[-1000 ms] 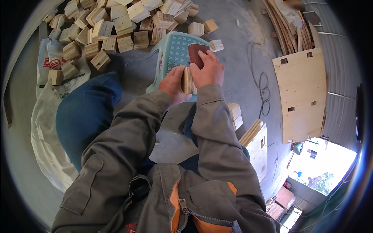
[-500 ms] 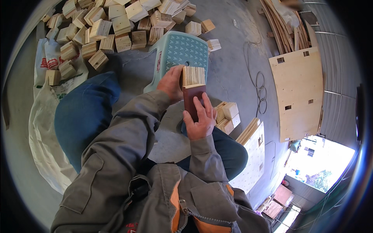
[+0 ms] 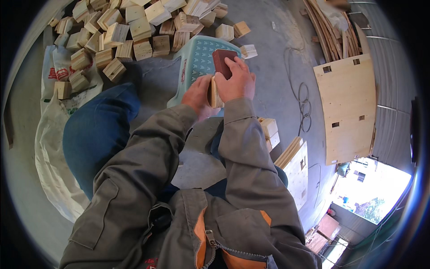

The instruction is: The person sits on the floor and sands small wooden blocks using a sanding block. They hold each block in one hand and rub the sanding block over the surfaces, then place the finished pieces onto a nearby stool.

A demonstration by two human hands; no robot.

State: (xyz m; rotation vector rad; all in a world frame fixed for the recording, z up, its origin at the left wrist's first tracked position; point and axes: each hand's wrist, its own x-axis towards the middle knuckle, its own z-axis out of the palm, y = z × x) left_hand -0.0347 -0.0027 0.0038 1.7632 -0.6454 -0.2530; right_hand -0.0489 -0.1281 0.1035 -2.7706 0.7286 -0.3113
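Note:
My left hand [image 3: 197, 95] is closed round a layered plywood block [image 3: 215, 96], held upright just in front of the pale green plastic stool [image 3: 197, 56]. My right hand [image 3: 238, 82] grips a flat, dark reddish-brown sanding block [image 3: 220, 61]. Its fingers lie over the top of the sanding block, which reaches beyond the far end of the plywood block and over the stool top. Much of the plywood block is hidden behind my right hand and the sanding block.
A heap of plywood blocks [image 3: 139, 28] covers the floor at the far left, partly on a white woven sack [image 3: 56, 134]. More blocks [image 3: 268, 127] sit by my right knee. Plywood sheets [image 3: 347, 114], wood strips [image 3: 329, 33] and a loose cable [image 3: 303, 105] lie on the right.
My right hand has pushed the sanding block away from me along the plywood block, over the stool. The left hand still holds the plywood block in nearly the same place.

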